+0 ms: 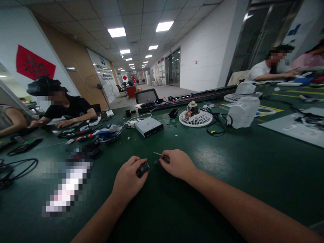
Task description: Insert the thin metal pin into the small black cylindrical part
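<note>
My left hand [130, 177] is closed around a small black rounded object [143, 168], low over the green tabletop; its kind is hard to make out. To its right, my right hand [178, 164] pinches a thin, pale, pointed rod [157, 154], whose tip points left. The rest of the rod is hidden by the fingers. Between the two hands a small dark piece [155, 162] lies on the table, near the right fingertips.
Beyond my hands sits a silver disc drive [149, 126]. A white fan grille with a motor [195, 118], black cables [219, 125] and a white housing [244, 113] stand right of it. Left are a bowl with blue material [108, 133] and a blurred patch [68, 189]. People sit at both sides.
</note>
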Motion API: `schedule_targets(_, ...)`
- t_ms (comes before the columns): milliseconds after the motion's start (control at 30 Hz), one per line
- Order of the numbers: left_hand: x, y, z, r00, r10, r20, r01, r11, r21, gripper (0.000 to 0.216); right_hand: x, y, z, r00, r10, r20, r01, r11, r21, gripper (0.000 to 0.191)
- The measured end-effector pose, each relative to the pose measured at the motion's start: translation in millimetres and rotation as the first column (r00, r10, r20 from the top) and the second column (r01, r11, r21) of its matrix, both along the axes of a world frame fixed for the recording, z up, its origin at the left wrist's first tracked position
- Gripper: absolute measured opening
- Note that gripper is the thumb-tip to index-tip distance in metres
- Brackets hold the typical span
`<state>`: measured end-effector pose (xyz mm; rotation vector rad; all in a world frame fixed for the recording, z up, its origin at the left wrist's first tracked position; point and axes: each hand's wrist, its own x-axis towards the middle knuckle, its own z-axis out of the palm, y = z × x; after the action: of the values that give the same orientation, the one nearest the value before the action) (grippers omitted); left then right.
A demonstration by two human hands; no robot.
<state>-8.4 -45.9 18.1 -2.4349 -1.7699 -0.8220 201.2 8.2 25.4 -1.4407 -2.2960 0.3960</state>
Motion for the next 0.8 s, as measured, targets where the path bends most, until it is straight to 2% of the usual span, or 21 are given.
schedule_targets(167,1.3,-0.3,4.0,1.000,0.025,0.015,-0.024,0.999,-0.033,0.028,-9.9,3.2,-4.2,0.993,0.051,-0.110,-0.048,0.998,0.033,0.020)
schedule_targets(400,0.0,1.9,2.9,1.000,0.023,-0.007,-0.023,0.994,-0.108,0.027,-6.9,1.8,-5.3,0.990,0.132,-0.047,-0.134,0.991,-0.029,0.020)
schedule_targets(600,-1.6,4.6,1.1,0.997,0.067,-0.024,-0.070,0.989,-0.129,0.025,-1.9,-0.8,-1.5,0.974,0.122,-0.193,-0.135,0.989,-0.056,0.016)
schedule_targets(800,-1.0,1.2,3.7,1.000,-0.007,0.000,0.007,0.996,-0.086,0.023,-3.2,-3.8,1.9,0.908,0.174,-0.382,-0.220,0.972,-0.081,0.019)
